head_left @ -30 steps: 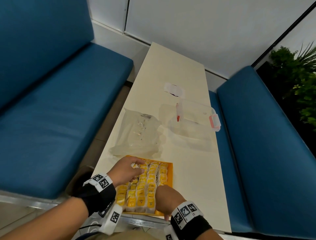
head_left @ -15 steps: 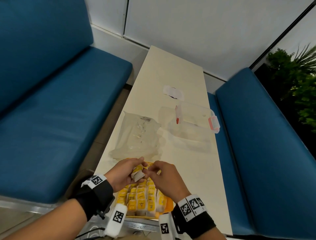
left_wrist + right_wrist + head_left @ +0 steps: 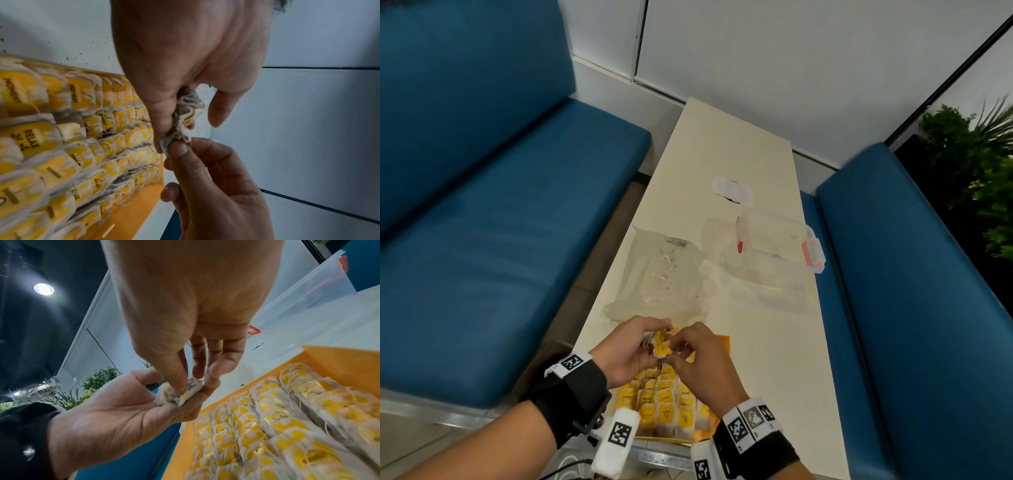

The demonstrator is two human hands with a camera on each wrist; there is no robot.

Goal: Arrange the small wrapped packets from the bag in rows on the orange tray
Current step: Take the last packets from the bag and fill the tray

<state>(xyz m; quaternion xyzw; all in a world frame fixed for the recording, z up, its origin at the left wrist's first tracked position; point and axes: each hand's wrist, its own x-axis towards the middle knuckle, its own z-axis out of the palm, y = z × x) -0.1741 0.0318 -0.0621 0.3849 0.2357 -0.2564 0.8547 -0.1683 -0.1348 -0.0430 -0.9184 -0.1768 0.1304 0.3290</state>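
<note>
Just above the far end of the orange tray (image 3: pixel 724 342), both hands meet over a small clump of wrapped packets (image 3: pixel 661 346). The left hand (image 3: pixel 625 353) cups the clump, its fingers (image 3: pixel 197 402) curled under it and the thumb against its near side. The right hand (image 3: pixel 700 356) pinches the end of one packet in that clump between thumb and forefinger, its other fingers (image 3: pixel 216 363) hanging loosely extended beyond the pinch. Below and nearer the wrists, rows of yellow-labelled packets (image 3: pixel 664 404) lie packed side by side in the tray. Beyond the fingertips, a clear plastic bag (image 3: pixel 664 274) lies flat on the pale surface (image 3: pixel 767 342), just past the tray's far edge.
</note>
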